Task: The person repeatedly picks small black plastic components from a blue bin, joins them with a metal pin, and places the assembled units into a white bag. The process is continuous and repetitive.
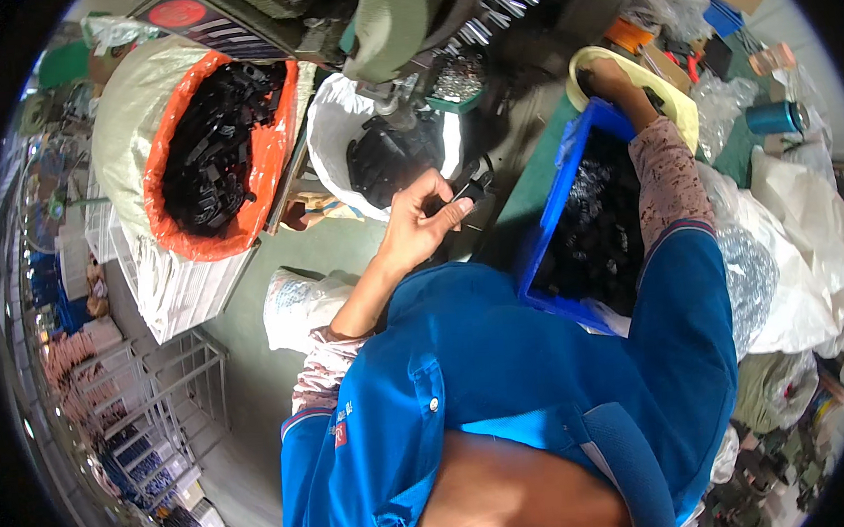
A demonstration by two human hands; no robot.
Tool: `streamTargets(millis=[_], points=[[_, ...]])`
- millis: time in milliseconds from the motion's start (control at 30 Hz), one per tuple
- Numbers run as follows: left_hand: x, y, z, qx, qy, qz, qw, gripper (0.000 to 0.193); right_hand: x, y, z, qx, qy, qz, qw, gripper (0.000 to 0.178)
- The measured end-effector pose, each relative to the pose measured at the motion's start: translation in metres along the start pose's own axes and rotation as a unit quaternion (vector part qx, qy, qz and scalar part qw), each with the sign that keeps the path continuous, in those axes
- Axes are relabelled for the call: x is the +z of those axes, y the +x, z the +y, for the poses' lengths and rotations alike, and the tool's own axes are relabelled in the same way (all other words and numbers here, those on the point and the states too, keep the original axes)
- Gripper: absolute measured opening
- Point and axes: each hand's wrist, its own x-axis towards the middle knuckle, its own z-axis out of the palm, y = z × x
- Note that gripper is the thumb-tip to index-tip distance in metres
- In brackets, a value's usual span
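Observation:
My left hand (418, 227) is closed, its thumb and fingers pinching a small black plastic part (477, 185) beside the machine. The exact kind of part cannot be made out. Just beyond that hand stands a white-lined bucket (324, 139) holding black pieces. My right hand (610, 80) reaches down into a pale yellow tub (680, 117) at the far right; its fingers are hidden, so a grip cannot be told. Below my right forearm sits a blue crate (528, 262) filled with loose black parts.
A green machine (391, 34) stands over the bucket, with a green tray of small shiny metal pieces (456, 76) beside it. At left is a sack with an orange liner (154, 198) full of black parts. White bags (790, 270) and a blue-green cup (773, 118) lie right.

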Motion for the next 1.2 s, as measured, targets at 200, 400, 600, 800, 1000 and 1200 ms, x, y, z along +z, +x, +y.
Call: streamTargets(millis=[200, 400, 600, 800, 1000, 1200], points=[[-0.007, -0.002, 0.002, 0.006, -0.073, 0.028, 0.997, 0.021, -0.012, -0.008, -0.004, -0.011, -0.033, -0.029, 0.999, 0.028], [-0.017, 0.014, -0.005, 0.055, -0.151, -0.013, 0.987, 0.021, -0.062, -0.054, -0.034, 0.081, 0.203, 0.188, 0.957, 0.031], [-0.030, 0.039, -0.003, 0.074, -0.165, -0.051, 0.982, 0.021, -0.085, -0.123, -0.157, -0.080, 0.551, 0.259, 0.789, 0.021], [-0.068, 0.046, -0.006, 0.157, -0.019, -0.076, 0.985, 0.024, -0.088, -0.159, -0.270, -0.032, 0.574, 0.191, 0.796, 0.024], [-0.106, 0.048, -0.011, 0.178, 0.018, -0.096, 0.979, 0.025, -0.088, -0.143, -0.299, -0.084, 0.483, 0.200, 0.848, 0.029], [-0.136, 0.056, -0.007, 0.193, 0.077, -0.125, 0.970, 0.026, -0.085, -0.128, -0.320, -0.098, 0.432, 0.211, 0.871, 0.029]])
